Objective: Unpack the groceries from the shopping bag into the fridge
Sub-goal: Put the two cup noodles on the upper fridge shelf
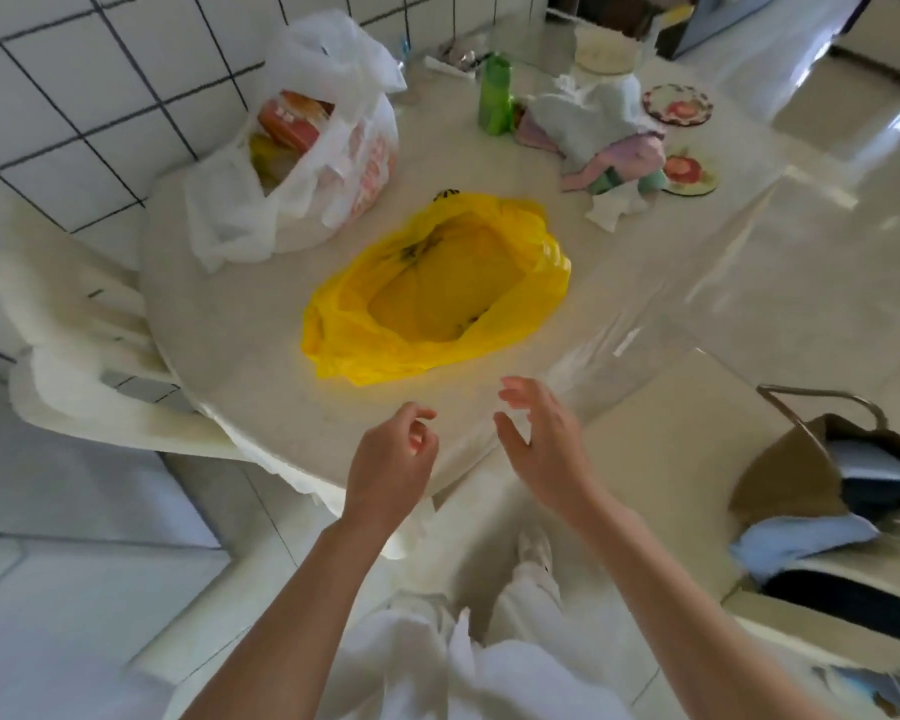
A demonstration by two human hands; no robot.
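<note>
two plastic bags sit on the round pale bench point(240, 324). nearest, mid-bench, a yellow bag point(437, 288) lies slumped and crinkled, its mouth open wide. behind it, by the tiled wall, a white bag point(307, 148) stands bulging with an orange packet point(292, 122) showing. left hand point(391, 454) hovers with fingers loosely curled, right hand point(541, 439) spread; both hold nothing.
</note>
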